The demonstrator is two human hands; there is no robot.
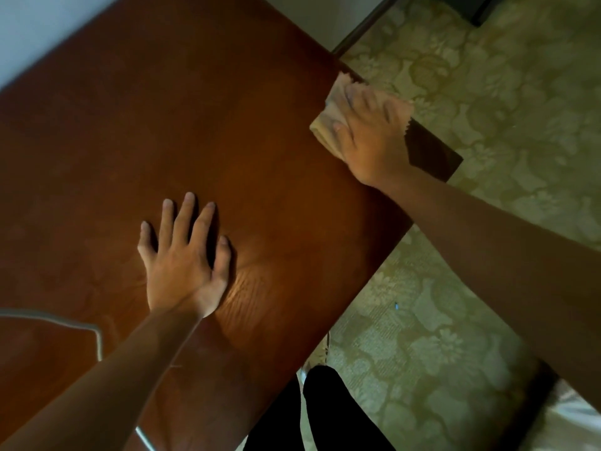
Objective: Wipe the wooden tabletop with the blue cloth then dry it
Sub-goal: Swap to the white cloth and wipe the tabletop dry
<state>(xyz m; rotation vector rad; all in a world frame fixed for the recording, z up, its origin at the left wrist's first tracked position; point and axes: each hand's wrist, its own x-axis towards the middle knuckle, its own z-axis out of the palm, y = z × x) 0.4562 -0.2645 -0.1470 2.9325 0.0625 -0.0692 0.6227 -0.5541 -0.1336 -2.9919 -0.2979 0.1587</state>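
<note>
While pressing a pale cloth (328, 120) flat under straight right-hand fingers (361, 102) at the desk (227, 125) far corner, likely drying already. Left hand (185, 255) splayed flat, nearer. No blue cloth visible; remaining surface beyond the fingers probably still undried.

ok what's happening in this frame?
A person is wiping a wooden tabletop. The right hand presses flat on a pale, beige-looking cloth at the table's right edge, part of it hanging over the side. No blue cloth is visible. The left hand lies flat on the bare wood, fingers spread, seemingly bracing. Patterned carpet lies beyond the table.
</note>
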